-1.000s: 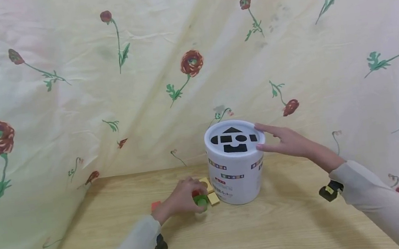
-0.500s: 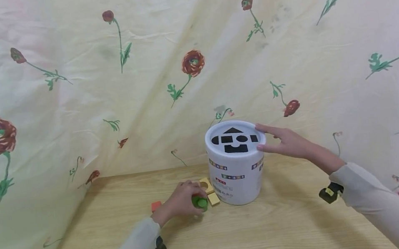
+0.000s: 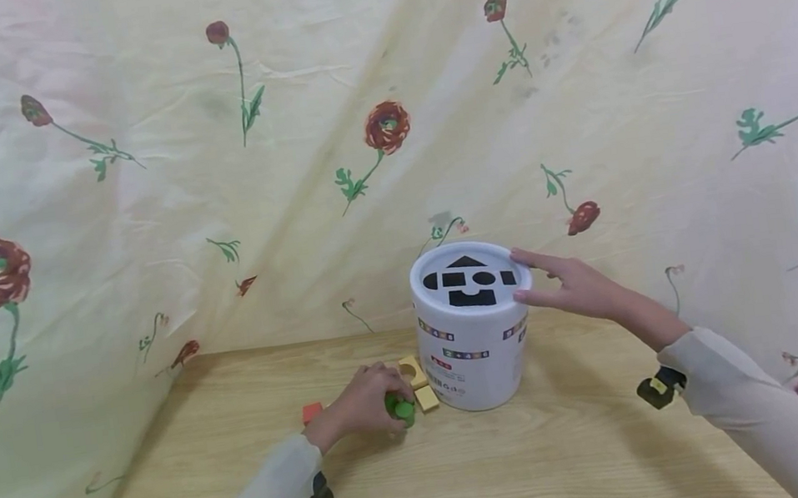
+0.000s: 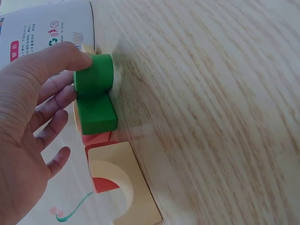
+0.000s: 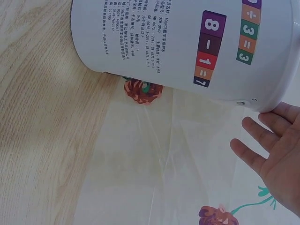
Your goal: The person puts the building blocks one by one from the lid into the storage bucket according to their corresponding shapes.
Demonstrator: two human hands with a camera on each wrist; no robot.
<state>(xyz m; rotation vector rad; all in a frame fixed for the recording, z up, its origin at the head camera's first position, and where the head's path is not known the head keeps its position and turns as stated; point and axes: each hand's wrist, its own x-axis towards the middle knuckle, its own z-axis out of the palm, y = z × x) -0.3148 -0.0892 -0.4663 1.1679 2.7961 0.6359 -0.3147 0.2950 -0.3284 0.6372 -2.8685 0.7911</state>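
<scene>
My left hand [image 3: 364,402] is low over the table, pinching a green cylinder block [image 4: 97,74] between thumb and fingers. Right against the cylinder lies a green rectangular block [image 4: 99,116]. Beyond them, in the left wrist view, a beige block with a curved notch [image 4: 140,180] lies by a red block [image 4: 104,183]. A white cylindrical bucket [image 3: 475,357] with shaped holes in its lid [image 3: 475,288] stands upright to the right of these. At its right rim rests my right hand [image 3: 578,284], thumb and fingers extended; the right wrist view shows the fingertips [image 5: 267,116] at the edge.
Between left hand and bucket lie a small beige square block [image 3: 427,398] and a beige block with a round hollow [image 3: 413,372]. Another red block [image 3: 312,413] is left of the hand. A flowered cloth [image 3: 303,211] hangs behind the wooden table [image 3: 474,475].
The left hand has shifted slightly and turned the green cylinder a little; red seen under its fingers a second ago is now covered. The right hand and bucket stay put.
</scene>
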